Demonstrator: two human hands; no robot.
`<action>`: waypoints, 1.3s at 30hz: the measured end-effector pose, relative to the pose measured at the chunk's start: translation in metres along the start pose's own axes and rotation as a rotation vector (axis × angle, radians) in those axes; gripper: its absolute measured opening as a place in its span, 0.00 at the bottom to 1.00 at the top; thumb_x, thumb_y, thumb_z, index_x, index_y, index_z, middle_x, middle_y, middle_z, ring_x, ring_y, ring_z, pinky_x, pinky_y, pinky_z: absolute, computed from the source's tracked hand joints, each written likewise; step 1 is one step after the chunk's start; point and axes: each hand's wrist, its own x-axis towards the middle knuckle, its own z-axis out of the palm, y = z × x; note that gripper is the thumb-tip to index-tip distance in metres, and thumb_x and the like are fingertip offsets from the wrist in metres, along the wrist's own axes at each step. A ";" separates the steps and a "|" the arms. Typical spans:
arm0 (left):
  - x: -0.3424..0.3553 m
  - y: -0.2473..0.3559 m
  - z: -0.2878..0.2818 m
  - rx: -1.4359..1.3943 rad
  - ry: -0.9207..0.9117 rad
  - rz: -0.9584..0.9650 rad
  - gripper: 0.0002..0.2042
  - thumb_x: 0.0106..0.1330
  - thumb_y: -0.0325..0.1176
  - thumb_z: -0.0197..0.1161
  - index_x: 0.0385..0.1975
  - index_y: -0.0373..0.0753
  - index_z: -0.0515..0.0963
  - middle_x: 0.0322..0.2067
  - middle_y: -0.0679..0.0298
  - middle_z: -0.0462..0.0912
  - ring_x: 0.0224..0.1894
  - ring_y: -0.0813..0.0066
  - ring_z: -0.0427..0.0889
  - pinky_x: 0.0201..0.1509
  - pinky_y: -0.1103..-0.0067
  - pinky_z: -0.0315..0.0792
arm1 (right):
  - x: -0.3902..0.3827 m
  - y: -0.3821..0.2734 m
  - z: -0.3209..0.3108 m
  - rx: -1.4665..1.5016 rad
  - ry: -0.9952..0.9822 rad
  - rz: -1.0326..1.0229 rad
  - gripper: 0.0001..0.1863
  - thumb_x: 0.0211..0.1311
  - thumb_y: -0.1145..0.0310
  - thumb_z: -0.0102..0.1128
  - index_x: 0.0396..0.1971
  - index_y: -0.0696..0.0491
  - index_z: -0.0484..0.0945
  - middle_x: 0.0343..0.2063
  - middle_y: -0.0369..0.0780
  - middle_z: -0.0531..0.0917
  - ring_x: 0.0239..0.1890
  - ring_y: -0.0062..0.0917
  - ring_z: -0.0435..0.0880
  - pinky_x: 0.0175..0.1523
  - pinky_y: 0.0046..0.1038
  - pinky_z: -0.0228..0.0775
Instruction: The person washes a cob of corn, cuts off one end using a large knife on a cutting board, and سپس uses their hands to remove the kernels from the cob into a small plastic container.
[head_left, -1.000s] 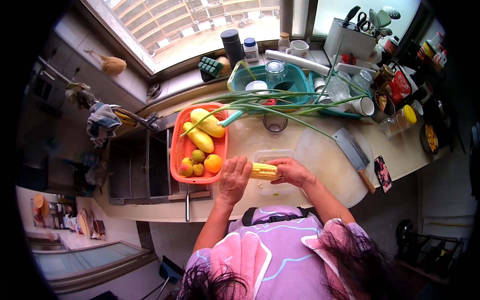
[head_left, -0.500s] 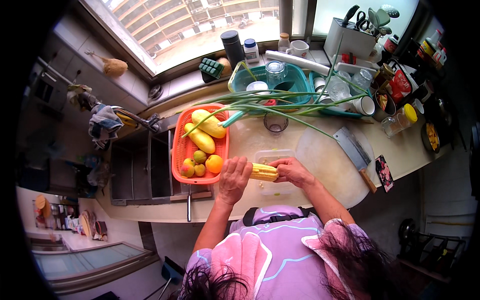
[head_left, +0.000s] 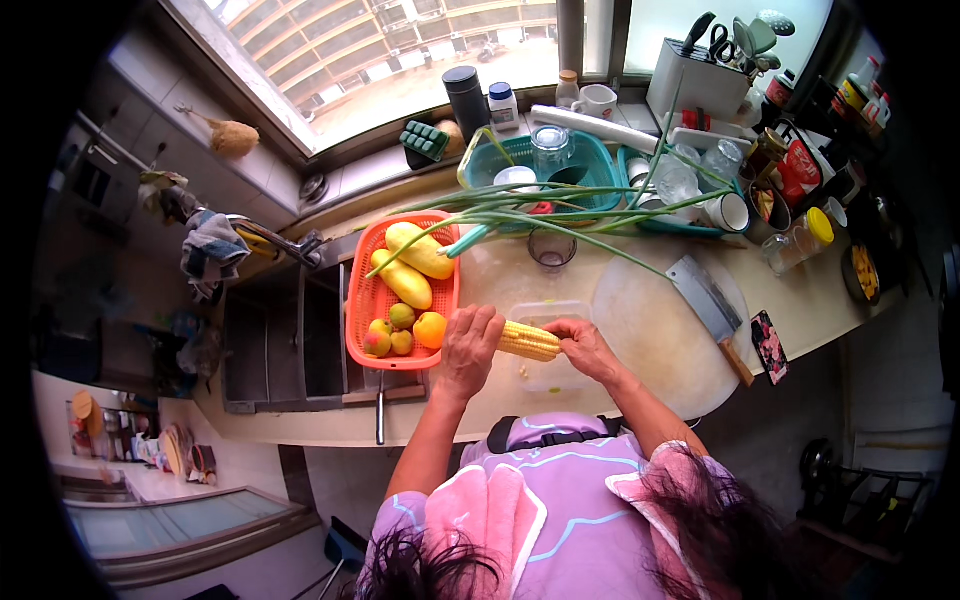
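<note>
An ear of yellow corn lies level between my two hands. My left hand wraps round its left end, fingers closed. At the other end, the closed fingers of my right hand grip the tip. Beneath the corn, a shallow clear plastic container rests on the counter with a few loose kernels in it. Just left of my left hand stands an orange plastic basket holding long yellow fruits, an orange and several small round fruits.
Long green scallions stretch over the basket's edge and the counter. On the right, a cleaver lies on a round cutting board, beside a phone. A glass and teal basket stand behind. The sink is left.
The corn shows a little more of its length between my hands, and my right hand has shifted slightly to the right and down. Both hands keep their grip.
</note>
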 end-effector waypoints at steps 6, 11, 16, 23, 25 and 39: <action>0.003 -0.009 0.012 -0.209 -0.024 0.016 0.17 0.46 0.19 0.57 0.39 0.36 0.71 0.41 0.57 0.72 0.46 0.56 0.72 0.52 0.66 0.67 | -0.018 -0.040 -0.007 0.184 -0.214 0.107 0.26 0.52 0.69 0.63 0.53 0.57 0.71 0.42 0.37 0.79 0.41 0.20 0.79 0.48 0.25 0.72; 0.011 -0.002 0.038 -0.243 0.065 -0.187 0.27 0.44 0.17 0.60 0.49 0.35 0.66 0.48 0.51 0.70 0.53 0.52 0.71 0.58 0.66 0.67 | -0.030 -0.043 0.003 0.066 -0.065 0.183 0.29 0.50 0.67 0.68 0.52 0.57 0.68 0.42 0.38 0.78 0.37 0.19 0.80 0.41 0.25 0.76; 0.004 0.036 0.058 -1.275 -0.048 -0.770 0.41 0.53 0.27 0.66 0.65 0.31 0.48 0.56 0.43 0.62 0.60 0.49 0.66 0.63 0.69 0.65 | -0.057 -0.041 0.026 -0.401 0.376 0.021 0.22 0.49 0.66 0.65 0.41 0.59 0.67 0.31 0.47 0.80 0.31 0.33 0.82 0.37 0.32 0.76; -0.001 0.077 0.103 -0.810 0.005 -0.612 0.36 0.69 0.45 0.49 0.65 0.24 0.44 0.61 0.36 0.55 0.66 0.44 0.55 0.68 0.65 0.52 | -0.078 -0.043 0.038 -0.651 0.621 -0.010 0.23 0.48 0.65 0.63 0.41 0.60 0.65 0.27 0.53 0.79 0.31 0.48 0.81 0.37 0.41 0.72; -0.004 0.081 0.111 -0.814 0.014 -0.617 0.32 0.71 0.44 0.45 0.64 0.24 0.48 0.62 0.35 0.54 0.65 0.42 0.55 0.68 0.65 0.52 | -0.081 -0.038 0.040 -0.669 0.659 -0.026 0.23 0.49 0.65 0.64 0.41 0.60 0.65 0.27 0.53 0.79 0.31 0.47 0.81 0.36 0.40 0.72; -0.005 0.075 0.137 -1.043 0.150 -0.832 0.22 0.69 0.33 0.46 0.61 0.30 0.59 0.46 0.43 0.76 0.50 0.53 0.76 0.53 0.68 0.69 | -0.081 -0.024 0.038 -0.792 0.700 -0.036 0.23 0.48 0.68 0.63 0.40 0.61 0.63 0.30 0.56 0.77 0.34 0.51 0.78 0.38 0.44 0.70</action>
